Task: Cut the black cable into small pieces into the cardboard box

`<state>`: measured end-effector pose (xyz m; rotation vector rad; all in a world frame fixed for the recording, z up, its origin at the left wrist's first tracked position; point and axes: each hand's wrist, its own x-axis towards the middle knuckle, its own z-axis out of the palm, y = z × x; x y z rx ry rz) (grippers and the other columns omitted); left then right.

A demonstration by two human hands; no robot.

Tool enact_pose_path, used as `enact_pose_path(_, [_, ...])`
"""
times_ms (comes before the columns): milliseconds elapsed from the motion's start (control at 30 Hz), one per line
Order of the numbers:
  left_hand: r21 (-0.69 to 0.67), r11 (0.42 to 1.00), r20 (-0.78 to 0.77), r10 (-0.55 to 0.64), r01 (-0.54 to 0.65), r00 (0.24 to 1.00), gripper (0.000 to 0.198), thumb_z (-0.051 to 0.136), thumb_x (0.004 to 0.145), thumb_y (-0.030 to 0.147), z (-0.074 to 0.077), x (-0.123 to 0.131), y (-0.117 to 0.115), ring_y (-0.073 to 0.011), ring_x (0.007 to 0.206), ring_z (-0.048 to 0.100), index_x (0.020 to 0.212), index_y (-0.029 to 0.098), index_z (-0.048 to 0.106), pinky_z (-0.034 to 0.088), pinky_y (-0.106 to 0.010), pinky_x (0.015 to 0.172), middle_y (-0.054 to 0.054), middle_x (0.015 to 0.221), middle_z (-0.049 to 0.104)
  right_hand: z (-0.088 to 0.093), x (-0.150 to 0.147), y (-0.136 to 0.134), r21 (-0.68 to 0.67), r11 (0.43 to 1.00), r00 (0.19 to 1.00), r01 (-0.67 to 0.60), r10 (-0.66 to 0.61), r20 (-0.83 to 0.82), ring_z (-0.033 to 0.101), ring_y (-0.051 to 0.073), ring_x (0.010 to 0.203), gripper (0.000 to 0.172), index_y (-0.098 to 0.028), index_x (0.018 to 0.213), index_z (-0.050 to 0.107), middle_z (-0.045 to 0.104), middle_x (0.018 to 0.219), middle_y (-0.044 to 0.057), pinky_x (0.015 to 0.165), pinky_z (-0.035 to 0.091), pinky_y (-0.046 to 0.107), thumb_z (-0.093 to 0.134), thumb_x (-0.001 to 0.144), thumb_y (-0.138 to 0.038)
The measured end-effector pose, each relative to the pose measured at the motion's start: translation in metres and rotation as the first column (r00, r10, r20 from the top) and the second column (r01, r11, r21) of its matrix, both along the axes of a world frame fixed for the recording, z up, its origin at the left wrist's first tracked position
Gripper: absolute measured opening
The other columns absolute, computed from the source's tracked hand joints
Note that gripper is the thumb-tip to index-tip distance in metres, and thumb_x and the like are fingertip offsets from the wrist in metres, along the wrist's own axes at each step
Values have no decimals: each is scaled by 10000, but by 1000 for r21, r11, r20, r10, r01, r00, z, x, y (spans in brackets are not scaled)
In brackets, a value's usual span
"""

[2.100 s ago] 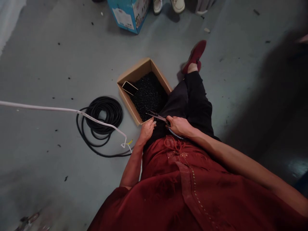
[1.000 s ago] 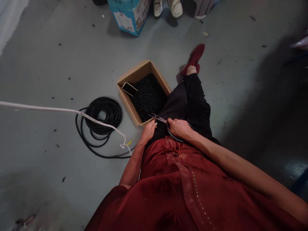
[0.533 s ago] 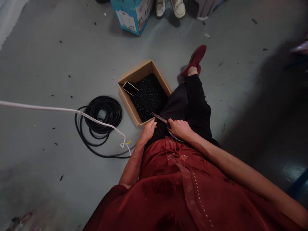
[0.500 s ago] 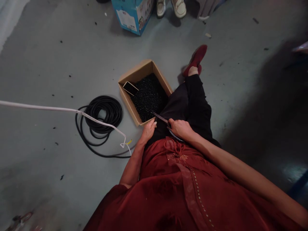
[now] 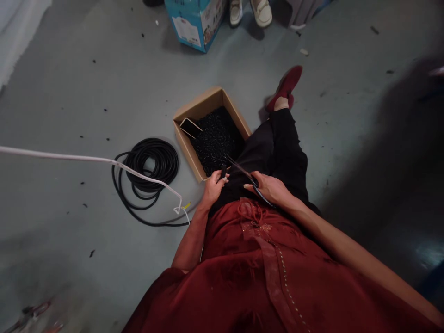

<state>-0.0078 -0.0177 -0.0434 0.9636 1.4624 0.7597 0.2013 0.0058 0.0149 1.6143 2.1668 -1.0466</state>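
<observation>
Scissors (image 5: pixel 247 173), metal and long-bladed, are lying in the right hand (image 5: pixel 270 188) at frame centre, fingers gripping the handles. Left hand (image 5: pixel 212 188), near it, is pinching a short black piece (image 5: pixel 224 171) beside an open brown cardboard box (image 5: pixel 188 150). Coiled black tubing (image 5: pixel 169 162) is resting left of centre.

Ahead of you: blue printed carton (image 5: pixel 189 27); pale shoes (image 5: pixel 262 13) beside it; grey item (image 5: pixel 303 13), partly shown. At your left: white cable (image 5: pixel 69 157).
</observation>
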Motion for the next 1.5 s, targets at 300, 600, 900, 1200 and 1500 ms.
enact_pose_path(300, [21,997,-35,71,-70,997,430,562,778,291,15,6,1,-148,829,629,1185,159,524,513,-283,757,-88,1164,599,9,1,-4,27,999,993,-30,33,-114,573,241,876,538,-189,1083,471,596,985,116,672,381,292,385,794,-634])
enact_pose_path(600, [24,999,-93,23,-21,995,453,577,770,318,24,6,0,-210,1057,568,1196,167,543,516,-315,835,-63,1201,582,14,-4,1,38,996,993,-77,80,-89,572,232,868,570,-205,1133,455,592,1007,111,668,376,286,380,788,-652])
enact_pose_path(900, [56,998,-128,2,6,992,450,572,775,327,26,6,1,-201,987,600,1194,166,546,531,-321,802,-67,1206,577,15,-5,4,61,994,993,-96,100,-67,574,236,843,566,-204,1135,455,591,987,113,634,372,287,383,787,-645])
enact_pose_path(1200, [69,997,-169,-20,32,985,435,566,783,338,21,3,0,-188,983,598,1191,189,548,518,-319,824,-49,1200,581,16,-6,5,10,992,992,-125,125,-31,576,258,853,637,-187,1168,446,583,1008,134,667,380,314,387,764,-676])
enact_pose_path(1500, [172,973,-354,-84,153,932,394,520,815,363,14,-1,-1,-187,975,580,1178,214,558,458,-327,889,-50,1085,620,19,-8,8,-21,992,992,-124,124,-20,568,254,884,634,-185,1169,443,568,1023,136,702,386,312,389,770,-675])
